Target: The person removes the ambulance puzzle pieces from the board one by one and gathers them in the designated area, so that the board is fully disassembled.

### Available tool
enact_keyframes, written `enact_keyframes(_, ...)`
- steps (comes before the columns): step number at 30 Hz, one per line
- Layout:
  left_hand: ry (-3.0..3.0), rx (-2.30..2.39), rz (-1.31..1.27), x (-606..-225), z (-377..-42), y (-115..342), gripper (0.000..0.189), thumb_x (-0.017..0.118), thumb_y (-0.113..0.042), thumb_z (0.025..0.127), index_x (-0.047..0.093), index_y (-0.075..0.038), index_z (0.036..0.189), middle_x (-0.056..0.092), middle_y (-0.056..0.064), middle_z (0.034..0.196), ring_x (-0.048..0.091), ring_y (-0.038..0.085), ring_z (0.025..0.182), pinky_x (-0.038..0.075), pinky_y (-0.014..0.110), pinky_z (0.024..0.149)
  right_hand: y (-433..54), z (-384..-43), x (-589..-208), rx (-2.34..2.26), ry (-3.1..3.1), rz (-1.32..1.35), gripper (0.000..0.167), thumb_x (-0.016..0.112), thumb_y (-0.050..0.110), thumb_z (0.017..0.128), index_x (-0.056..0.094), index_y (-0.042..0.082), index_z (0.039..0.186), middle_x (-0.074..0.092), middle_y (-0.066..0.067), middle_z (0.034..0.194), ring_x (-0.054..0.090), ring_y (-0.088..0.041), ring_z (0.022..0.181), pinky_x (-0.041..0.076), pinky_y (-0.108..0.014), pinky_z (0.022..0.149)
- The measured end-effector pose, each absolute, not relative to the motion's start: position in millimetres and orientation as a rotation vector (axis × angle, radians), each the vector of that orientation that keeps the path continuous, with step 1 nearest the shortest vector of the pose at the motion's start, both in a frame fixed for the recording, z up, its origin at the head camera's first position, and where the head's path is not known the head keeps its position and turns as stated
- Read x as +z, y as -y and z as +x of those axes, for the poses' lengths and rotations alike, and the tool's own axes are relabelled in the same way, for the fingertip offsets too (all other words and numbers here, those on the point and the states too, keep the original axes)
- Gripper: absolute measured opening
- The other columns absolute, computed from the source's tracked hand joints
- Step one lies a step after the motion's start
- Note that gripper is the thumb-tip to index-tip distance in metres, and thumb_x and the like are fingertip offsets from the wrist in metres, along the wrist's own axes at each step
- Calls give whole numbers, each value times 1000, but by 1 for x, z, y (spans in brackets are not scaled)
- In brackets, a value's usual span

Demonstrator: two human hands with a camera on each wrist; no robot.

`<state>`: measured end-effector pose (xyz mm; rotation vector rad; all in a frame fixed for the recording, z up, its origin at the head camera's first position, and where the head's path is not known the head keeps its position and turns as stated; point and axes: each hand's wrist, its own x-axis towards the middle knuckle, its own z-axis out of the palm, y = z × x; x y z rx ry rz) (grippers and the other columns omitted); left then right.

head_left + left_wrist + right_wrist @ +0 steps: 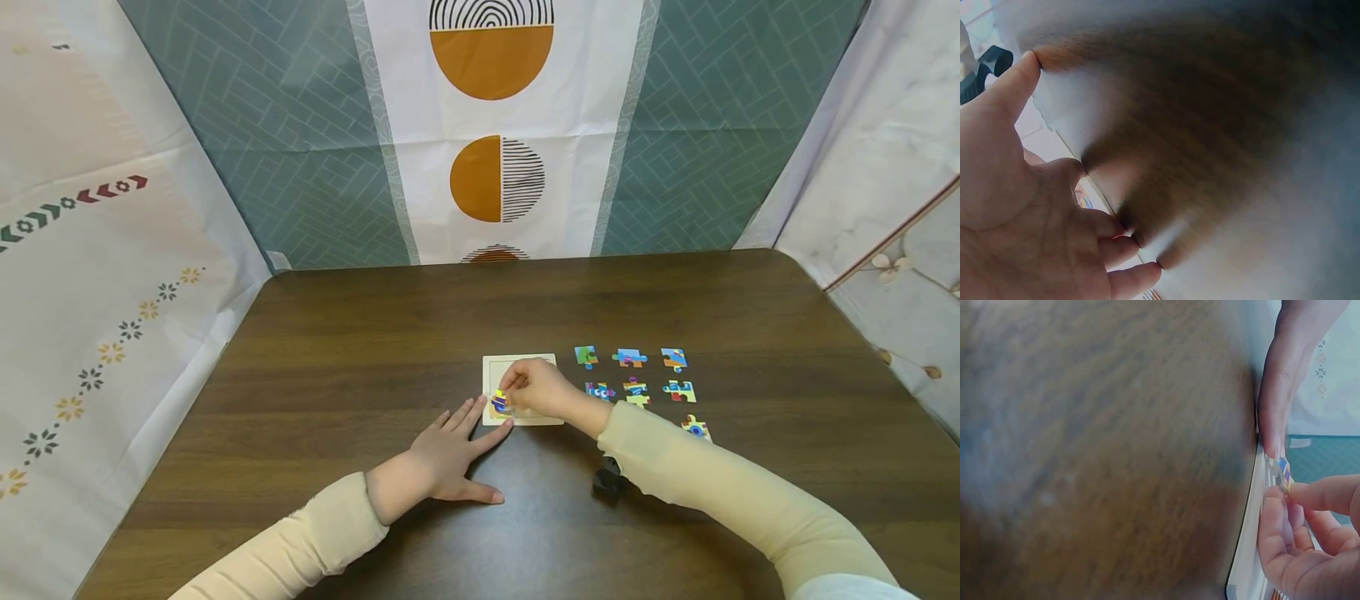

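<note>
A pale puzzle tray [521,359] with a raised rim lies flat on the table. My right hand [538,387] is over it and pinches a colourful jigsaw piece [498,402] between thumb and fingers, at the tray's lower left corner. In the right wrist view, that piece [1284,472] is tilted up at the tray's edge; its far side is hidden. My left hand [450,458] lies on the table with straight, spread fingers, its fingertips at the tray's left and near edges. The left wrist view shows its palm [1029,219] and fingertips against the table and the tray's edge.
Right of the tray lie several loose jigsaw pieces, among them a green one [586,356], a blue one [674,358] and one [696,428] close to the right sleeve. A black device [607,482] sits under the right wrist. Patterned cloths hang behind the brown table [360,333].
</note>
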<state>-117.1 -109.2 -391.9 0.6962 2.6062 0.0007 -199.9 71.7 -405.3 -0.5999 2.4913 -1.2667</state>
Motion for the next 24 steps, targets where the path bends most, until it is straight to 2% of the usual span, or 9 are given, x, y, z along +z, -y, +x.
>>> enact_keyframes(4, -2613, -11, 702, -391, -116, 109, 89, 56, -72, 79, 18, -38, 152, 3, 9, 161, 9, 23, 148, 23, 46, 116, -71, -200, -407, -1306, -2480, -577, 14, 60, -6, 75, 66, -4, 86, 65, -10, 77, 55, -12, 71, 45, -21, 65)
enact_keyframes(9, -2622, -32, 706, -392, -116, 108, 89, 55, -72, 79, 18, -38, 152, 4, 9, 161, 10, 24, 148, 24, 45, 115, -71, -198, -409, -1372, -2459, -577, 10, 63, -7, 76, 65, -6, 86, 64, -11, 75, 56, -10, 68, 46, -20, 64)
enact_keyframes(24, -2623, -51, 695, -393, -117, 108, 89, 54, -74, 78, 18, -38, 152, 4, 9, 161, 10, 24, 148, 24, 45, 115, -91, -194, -398, -1477, -2416, -554, 9, 64, -4, 81, 66, -5, 90, 65, -12, 83, 63, -16, 76, 53, -27, 71)
